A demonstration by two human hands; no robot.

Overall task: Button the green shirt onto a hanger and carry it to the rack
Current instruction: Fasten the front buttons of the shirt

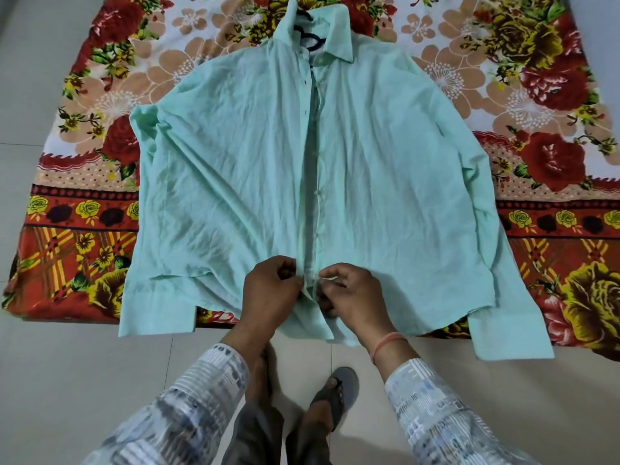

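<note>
My left hand (270,290) pinches the left edge of the green shirt (241,182) near its hem, fingers closed on the cloth. Just beside it, my right hand (350,297) grips the facing edge the same way, a band (385,342) on its wrist. Beyond my knuckles the shirt lies flat, front up, sleeves spread to either side, on a flowered sheet (553,156). Farthest off, a dark hanger (310,40) shows inside the collar. Below my wrists is pale tiled floor (84,380).
</note>
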